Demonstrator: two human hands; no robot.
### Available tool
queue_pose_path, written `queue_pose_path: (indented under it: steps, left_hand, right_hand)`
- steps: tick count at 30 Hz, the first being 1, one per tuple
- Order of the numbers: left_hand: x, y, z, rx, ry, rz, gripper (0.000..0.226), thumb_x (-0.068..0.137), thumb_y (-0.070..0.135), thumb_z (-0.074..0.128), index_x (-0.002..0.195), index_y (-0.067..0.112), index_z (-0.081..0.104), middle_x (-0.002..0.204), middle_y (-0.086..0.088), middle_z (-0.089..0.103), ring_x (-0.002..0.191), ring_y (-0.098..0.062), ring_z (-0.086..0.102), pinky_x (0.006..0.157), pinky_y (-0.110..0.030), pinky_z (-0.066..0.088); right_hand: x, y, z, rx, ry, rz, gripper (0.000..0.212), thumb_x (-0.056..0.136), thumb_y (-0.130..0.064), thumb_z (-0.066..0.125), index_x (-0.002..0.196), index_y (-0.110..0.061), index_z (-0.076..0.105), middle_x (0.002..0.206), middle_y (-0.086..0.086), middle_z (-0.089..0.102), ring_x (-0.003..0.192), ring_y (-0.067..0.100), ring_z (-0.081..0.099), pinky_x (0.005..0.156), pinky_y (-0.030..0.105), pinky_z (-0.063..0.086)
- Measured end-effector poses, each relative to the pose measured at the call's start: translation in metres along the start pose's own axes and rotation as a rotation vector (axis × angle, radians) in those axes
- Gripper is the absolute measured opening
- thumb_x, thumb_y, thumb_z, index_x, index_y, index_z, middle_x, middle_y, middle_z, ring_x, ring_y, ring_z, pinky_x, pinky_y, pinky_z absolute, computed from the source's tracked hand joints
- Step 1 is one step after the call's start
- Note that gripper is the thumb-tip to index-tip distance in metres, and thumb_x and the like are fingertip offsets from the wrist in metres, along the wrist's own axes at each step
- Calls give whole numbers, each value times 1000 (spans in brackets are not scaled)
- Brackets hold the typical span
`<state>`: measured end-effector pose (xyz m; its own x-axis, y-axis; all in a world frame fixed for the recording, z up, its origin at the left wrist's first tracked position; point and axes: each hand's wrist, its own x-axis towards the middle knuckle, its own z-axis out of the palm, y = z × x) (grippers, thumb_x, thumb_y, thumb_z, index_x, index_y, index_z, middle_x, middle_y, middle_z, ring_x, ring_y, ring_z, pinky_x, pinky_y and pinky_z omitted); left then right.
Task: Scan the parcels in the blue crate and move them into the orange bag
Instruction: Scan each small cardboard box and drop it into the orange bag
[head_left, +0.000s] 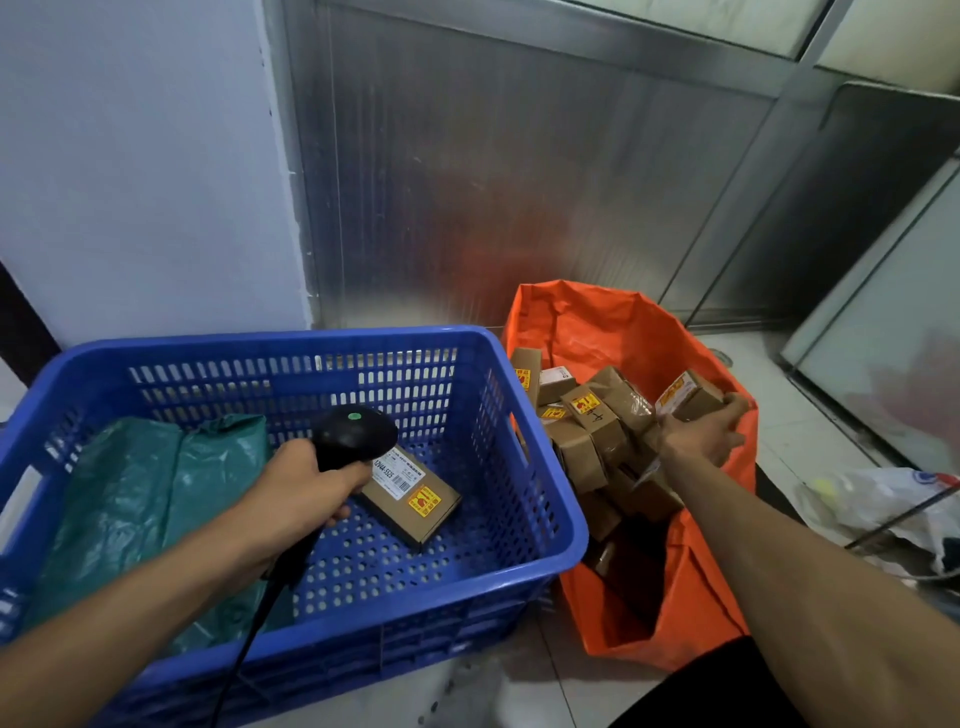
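Under the left hand (306, 493), whose fingers wrap the barcode scanner (353, 434), one cardboard parcel (410, 496) lies in the blue crate (545, 499). Right hand (709, 428) fingers clasp a parcel (688, 397) over the orange bag (613, 327); released there, it might slide off the pile.

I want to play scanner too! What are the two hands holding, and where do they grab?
Left hand grips the black scanner by its handle. Right hand holds a small cardboard parcel by its near end, over the orange bag.

crate (291, 348) left of bag (613, 322), touching.
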<state>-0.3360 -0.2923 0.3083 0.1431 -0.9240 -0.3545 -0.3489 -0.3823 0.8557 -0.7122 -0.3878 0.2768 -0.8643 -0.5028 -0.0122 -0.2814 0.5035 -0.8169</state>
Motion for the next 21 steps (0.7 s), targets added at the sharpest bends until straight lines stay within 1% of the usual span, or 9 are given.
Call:
queue_pose_path:
  steps: [2,4,7,9,12,15,18,21]
  left_hand:
    - [0,0,0,4,3,-3,13,91,8,66,78,5,69,70,-9,67,63,-21,60,64,-35,49]
    - [0,1,1,9,-2,-11,11,91,8,66,81,4,69,74,-13,69,64,-21,60,65,-36,50]
    - [0,2,0,15,-2,-18,12,91,8,67,80,3,69,72,-13,68,64,-21,61,66,-36,51]
    - [-1,3,0,19,-4,-21,13,91,9,67,80,2,69,71,-12,67,65,-21,61,65,-35,51]
    - [-2,3,-2,10,-10,-25,11,91,9,66,82,3,69,73,-13,67,66,-21,61,66,-36,51]
    - [-1,1,-3,3,-9,-28,11,91,9,67,82,3,69,74,-13,67,65,-22,61,66,-37,51]
    - [0,-1,-4,4,-15,-30,10,91,9,67,83,3,69,74,-14,67,65,-22,61,66,-37,50]
    - [0,-1,-5,0,-13,-25,11,92,7,66,82,4,68,75,-15,66,63,-22,59,64,-36,49]
  right_hand:
    - [3,0,5,-71,-67,-18,79,85,-15,77,147,-27,29,144,25,35,130,47,44,109,53,41]
    - [2,-2,8,-157,-141,-12,74,86,-16,74,147,-21,32,145,26,33,133,45,38,108,48,37]
    - [-2,-1,10,-240,-177,42,67,91,-18,65,149,-16,31,151,27,26,139,44,30,111,46,32]
    - [-4,2,11,-261,-192,73,68,90,-22,64,149,-12,34,152,25,26,138,44,31,112,46,33]
    - [-2,7,10,-252,-197,117,66,86,-26,66,145,-10,41,148,24,31,134,44,36,110,46,39]
    - [0,6,9,-261,-174,122,70,91,-25,65,151,-10,32,150,25,29,136,44,33,109,46,35]
    - [-1,1,11,-267,-155,84,72,93,-21,64,153,-10,27,151,26,27,139,42,29,109,45,33]
    - [-11,-14,13,-269,-133,29,81,91,-21,67,156,-10,19,155,28,20,142,44,23,111,51,31]
